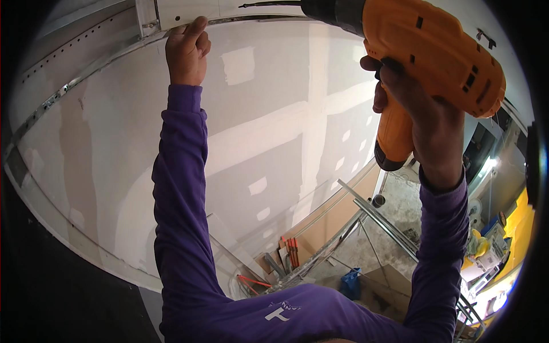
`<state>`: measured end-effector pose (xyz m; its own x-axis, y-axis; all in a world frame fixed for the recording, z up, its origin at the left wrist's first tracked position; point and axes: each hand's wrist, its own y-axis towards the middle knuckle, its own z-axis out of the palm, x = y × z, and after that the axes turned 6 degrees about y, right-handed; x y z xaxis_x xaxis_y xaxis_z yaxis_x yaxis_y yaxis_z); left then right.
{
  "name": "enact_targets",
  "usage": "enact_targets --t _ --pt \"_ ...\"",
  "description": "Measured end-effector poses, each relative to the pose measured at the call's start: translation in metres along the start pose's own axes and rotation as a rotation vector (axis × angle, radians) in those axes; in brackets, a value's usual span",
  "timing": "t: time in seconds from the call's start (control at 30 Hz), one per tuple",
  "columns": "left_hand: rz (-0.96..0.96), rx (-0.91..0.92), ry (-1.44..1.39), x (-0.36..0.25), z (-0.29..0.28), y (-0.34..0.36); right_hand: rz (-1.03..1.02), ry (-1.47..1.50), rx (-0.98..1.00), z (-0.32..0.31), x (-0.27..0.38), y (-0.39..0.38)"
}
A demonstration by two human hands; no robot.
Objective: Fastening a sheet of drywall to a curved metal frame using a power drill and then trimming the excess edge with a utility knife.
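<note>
My left hand (186, 48) is raised to the white board (206, 8) at the top, its fingers curled at the board's lower edge; what they hold, if anything, is hidden. A small dark hole shows in the board above it. My right hand (426, 123) is wrapped round the handle of an orange power drill (434, 54). Its long thin dark bit (269, 4) points left across the front of the board, its tip right of my left hand; whether it touches cannot be told.
A patched plasterboard wall (257, 154) fills the middle, bordered by metal channel (63, 90) at upper left. Below lie metal studs (389, 226), red-orange tools (291, 251) and a blue bag (350, 283) on a dusty floor (400, 188). Clutter and yellow panels (517, 211) stand at right.
</note>
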<state>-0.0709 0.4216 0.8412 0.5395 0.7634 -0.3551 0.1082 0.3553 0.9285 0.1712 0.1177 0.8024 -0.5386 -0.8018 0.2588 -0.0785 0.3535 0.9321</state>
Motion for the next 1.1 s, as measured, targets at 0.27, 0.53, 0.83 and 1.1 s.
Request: enact_targets --t 0.27,0.53,0.83,1.1 --pt "-0.105 -0.196 0.125 -0.015 0.031 0.000 0.031 0.162 -0.057 0.002 -0.004 0.002" --pt "-0.118 -0.204 0.141 -0.013 0.027 0.004 0.036 0.150 -0.064 0.004 -0.006 0.002" --pt "-0.086 -0.274 0.100 -0.008 0.026 0.009 -0.029 -0.030 0.046 -0.011 -0.006 0.017" --pt "-0.033 -0.297 0.111 -0.006 0.027 0.010 -0.191 -0.092 0.151 -0.018 -0.022 0.026"
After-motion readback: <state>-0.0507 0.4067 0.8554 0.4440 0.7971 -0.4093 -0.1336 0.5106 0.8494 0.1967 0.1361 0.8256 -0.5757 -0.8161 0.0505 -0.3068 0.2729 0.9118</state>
